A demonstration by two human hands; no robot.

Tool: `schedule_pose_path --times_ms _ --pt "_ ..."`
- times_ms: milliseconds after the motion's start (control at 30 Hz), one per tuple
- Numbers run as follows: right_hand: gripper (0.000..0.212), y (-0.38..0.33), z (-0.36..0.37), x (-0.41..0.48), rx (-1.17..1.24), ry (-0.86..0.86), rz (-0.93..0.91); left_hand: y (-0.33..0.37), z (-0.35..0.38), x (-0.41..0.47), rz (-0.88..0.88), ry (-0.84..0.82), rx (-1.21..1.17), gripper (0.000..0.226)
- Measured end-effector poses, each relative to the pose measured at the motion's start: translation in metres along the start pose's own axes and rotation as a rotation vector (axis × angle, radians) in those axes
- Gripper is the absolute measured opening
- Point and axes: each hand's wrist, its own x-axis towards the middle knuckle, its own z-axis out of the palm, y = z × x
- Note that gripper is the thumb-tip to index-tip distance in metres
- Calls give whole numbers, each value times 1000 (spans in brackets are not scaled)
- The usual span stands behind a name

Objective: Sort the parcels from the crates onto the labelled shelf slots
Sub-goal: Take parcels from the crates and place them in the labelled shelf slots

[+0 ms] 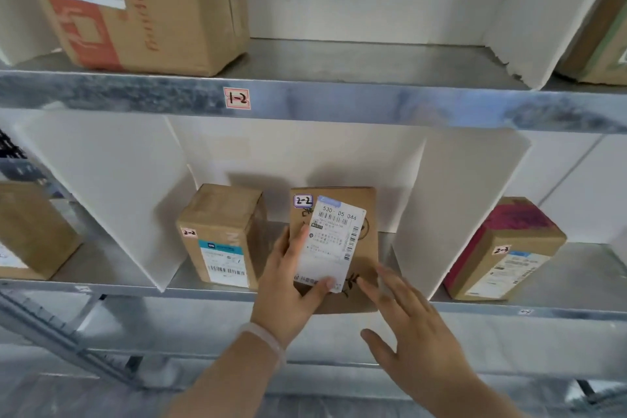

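Note:
A flat brown parcel point(364, 248) marked 2-2, with a white shipping label, stands on the middle slot of the lower shelf point(217, 290) and juts over its front edge. My left hand point(288, 285) holds it from the left, thumb pressed on the label's lower corner. With fingers spread, my right hand point(410, 326) sits at the parcel's lower right corner, fingertips close to it. A second brown box point(224, 234) marked 2-2 stands in the same slot, just left of the held parcel.
White dividers point(112, 193) wall the slot on both sides. A box point(502, 251) marked 2-3 sits in the slot to the right. Another box point(30, 234) sits far left. The upper shelf, tagged 1-2 point(236, 98), carries a large carton point(149, 7).

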Motion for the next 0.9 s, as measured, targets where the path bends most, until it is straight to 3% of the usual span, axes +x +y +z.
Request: schedule_pose_path --times_ms 200,400,533,767,900 --pt "79 20 24 6 53 24 -1 -29 27 25 8 8 40 91" --pt "74 30 40 -1 75 -25 32 -45 40 26 -176 32 -106 113" --pt "69 33 47 -7 107 -49 44 -52 44 24 -180 64 -160 123" --pt "65 32 52 -8 101 -59 81 -70 58 17 -284 51 -197 76" --pt "67 32 55 -9 88 -78 98 -72 62 17 -287 64 -159 68"
